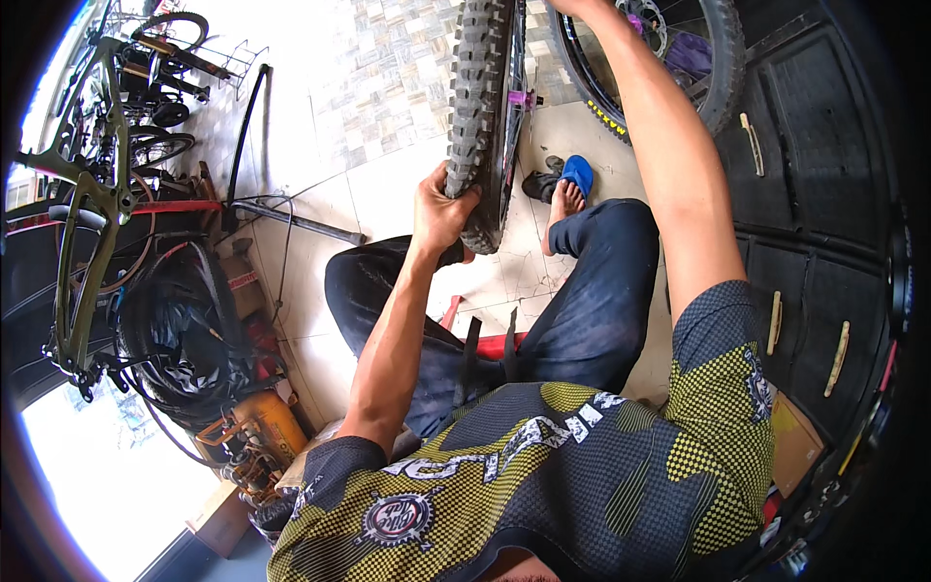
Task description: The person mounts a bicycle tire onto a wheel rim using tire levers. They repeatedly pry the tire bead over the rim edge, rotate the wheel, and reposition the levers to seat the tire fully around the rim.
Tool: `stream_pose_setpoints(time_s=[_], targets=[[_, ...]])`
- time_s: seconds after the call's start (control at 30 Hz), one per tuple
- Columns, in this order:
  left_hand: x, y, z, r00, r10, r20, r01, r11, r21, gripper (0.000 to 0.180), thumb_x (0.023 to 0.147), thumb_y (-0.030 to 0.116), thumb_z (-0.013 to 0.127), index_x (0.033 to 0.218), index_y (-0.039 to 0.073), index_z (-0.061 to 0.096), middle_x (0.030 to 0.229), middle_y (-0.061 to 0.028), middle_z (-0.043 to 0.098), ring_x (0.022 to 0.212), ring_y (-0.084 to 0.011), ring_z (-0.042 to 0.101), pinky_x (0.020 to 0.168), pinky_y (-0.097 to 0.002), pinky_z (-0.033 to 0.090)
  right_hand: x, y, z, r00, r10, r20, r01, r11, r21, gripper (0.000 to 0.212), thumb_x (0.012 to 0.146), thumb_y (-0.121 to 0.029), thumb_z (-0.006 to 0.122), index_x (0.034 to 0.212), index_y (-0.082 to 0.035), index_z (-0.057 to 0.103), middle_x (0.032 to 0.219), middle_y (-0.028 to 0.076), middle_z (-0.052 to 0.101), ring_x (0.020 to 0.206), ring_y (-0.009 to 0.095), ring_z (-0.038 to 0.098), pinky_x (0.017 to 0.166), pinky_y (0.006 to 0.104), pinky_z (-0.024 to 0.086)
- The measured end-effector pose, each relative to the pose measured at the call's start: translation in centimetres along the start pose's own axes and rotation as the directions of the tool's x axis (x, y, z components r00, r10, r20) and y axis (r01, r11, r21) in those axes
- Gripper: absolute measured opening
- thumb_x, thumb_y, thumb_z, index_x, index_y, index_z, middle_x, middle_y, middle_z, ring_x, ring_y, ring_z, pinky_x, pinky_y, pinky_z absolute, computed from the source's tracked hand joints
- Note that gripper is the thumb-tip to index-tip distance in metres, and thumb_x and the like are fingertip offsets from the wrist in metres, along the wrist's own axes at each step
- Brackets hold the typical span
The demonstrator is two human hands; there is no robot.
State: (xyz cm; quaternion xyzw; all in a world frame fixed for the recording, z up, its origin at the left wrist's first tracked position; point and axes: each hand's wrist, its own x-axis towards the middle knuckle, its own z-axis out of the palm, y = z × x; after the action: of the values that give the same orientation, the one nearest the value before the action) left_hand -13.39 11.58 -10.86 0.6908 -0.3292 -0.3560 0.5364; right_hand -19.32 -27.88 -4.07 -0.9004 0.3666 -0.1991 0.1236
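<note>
A bicycle wheel (473,97) with a black knobby tyre stands upright in front of me, seen nearly edge-on; its top runs out of view. Low on the near side of the tyre, my left hand (447,211) is wrapped round the tread, thumb and fingers pressing it. A purple hub end (525,98) shows at the wheel's right side. My right arm reaches far forward, and my right hand (579,6) is mostly cut off by the top edge, right of the wheel. Its fingers are hidden, so I cannot tell what it touches.
A second wheel (722,68) leans against black drawers (815,126) on the right. At the left hangs a green bike frame (78,242), near a black stand (301,222), tyres (184,330) and an orange compressor (267,427). A blue sandal (579,173) is on my foot.
</note>
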Motion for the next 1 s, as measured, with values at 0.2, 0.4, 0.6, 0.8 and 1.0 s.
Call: stream_pose_setpoints(time_s=[0.2, 0.4, 0.6, 0.8, 1.0], targets=[[1.3, -0.2, -2.0, 0.993, -0.093, 0.065, 0.099, 0.991, -0.092, 0.028, 0.087, 0.000, 0.074, 0.115, -0.001, 0.072, 0.099, -0.0024, 0.075, 0.087, -0.0093, 0.063, 0.083, -0.0287, 0.054, 1.2, -0.6, 1.2, 0.999, -0.028, -0.040, 0.028, 1.000, -0.008, 0.044, 0.098, -0.058, 0.058, 0.117, -0.023, 0.077, 0.106, 0.013, 0.079, 0.107, 0.034, 0.074, 0.099, 0.0570, 0.046], [2.0, -0.4, -3.2, 0.994, -0.083, 0.074, 0.090, 0.992, -0.092, 0.033, 0.086, -0.001, 0.074, 0.119, 0.000, 0.072, 0.102, -0.0025, 0.075, 0.088, -0.0096, 0.064, 0.084, -0.0293, 0.054, 1.6, -1.6, 1.5, 0.999, -0.022, -0.026, 0.022, 1.000, 0.015, 0.046, 0.098, -0.059, 0.059, 0.120, -0.023, 0.076, 0.110, 0.013, 0.078, 0.109, 0.034, 0.073, 0.100, 0.0554, 0.046], [1.9, 0.4, -2.8, 0.999, -0.039, 0.015, 0.039, 0.999, 0.000, 0.037, 0.084, 0.005, 0.078, 0.120, 0.000, 0.069, 0.099, -0.0078, 0.076, 0.087, -0.0140, 0.067, 0.083, -0.0321, 0.055, 2.5, -1.8, 1.3, 0.998, 0.027, 0.065, -0.027, 1.000, -0.006, 0.049, 0.098, -0.061, 0.057, 0.123, -0.023, 0.076, 0.114, 0.013, 0.077, 0.113, 0.034, 0.071, 0.102, 0.0563, 0.045], [-1.2, -1.5, -0.2, 0.946, 0.105, -0.307, -0.028, 0.969, 0.245, 0.092, 0.075, 0.026, 0.094, 0.145, 0.000, 0.040, 0.120, -0.0259, 0.067, 0.102, -0.0355, 0.069, 0.091, -0.0448, 0.056, 3.0, -2.7, 1.9, 0.992, 0.125, -0.001, -0.125, 0.991, -0.045, 0.054, 0.100, -0.064, 0.052, 0.126, -0.023, 0.075, 0.124, 0.013, 0.075, 0.123, 0.035, 0.067, 0.108, 0.0618, 0.039], [-3.7, -9.0, 2.7, 0.925, -0.151, -0.349, 0.231, 0.952, 0.202, 0.092, 0.075, 0.023, 0.092, 0.145, -0.003, 0.037, 0.128, -0.0260, 0.060, 0.117, -0.0393, 0.061, 0.100, -0.0458, 0.050, 4.1, 0.3, 0.5, 0.985, 0.173, 0.019, -0.172, 0.984, -0.046, 0.059, 0.100, -0.067, 0.049, 0.128, -0.020, 0.073, 0.130, 0.014, 0.072, 0.127, 0.037, 0.064, 0.113, 0.0674, 0.034]])
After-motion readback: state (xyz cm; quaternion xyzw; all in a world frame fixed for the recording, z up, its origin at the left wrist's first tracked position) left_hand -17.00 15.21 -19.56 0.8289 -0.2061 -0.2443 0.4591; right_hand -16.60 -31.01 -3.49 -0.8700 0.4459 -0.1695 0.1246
